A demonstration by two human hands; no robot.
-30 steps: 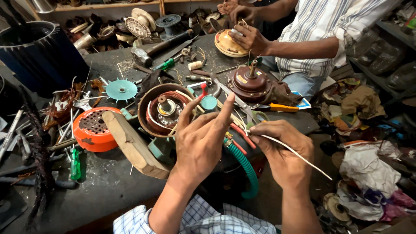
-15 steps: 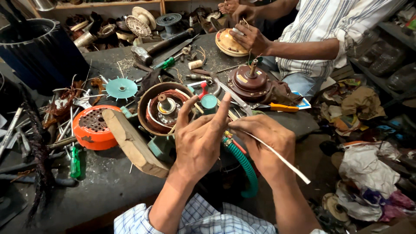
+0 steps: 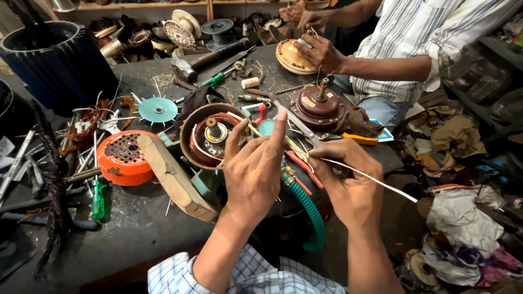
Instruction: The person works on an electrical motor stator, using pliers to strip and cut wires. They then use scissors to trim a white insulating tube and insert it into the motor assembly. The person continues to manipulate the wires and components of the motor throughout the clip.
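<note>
White insulating sleeve, pinched in right hand, now trailing toward 4 o'clock, drawn lower than a second ago; left hand holds nothing, fingers spread, forefinger raised; copper-wound stator at 10 o'clock of it; threading apparently continuing; co-worker's hand at 1 o'clock.

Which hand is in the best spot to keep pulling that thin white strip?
Probably the right hand: its fingers already pinch the thin white strip. The left hand hovers open over the round copper-wound motor shell.
</note>
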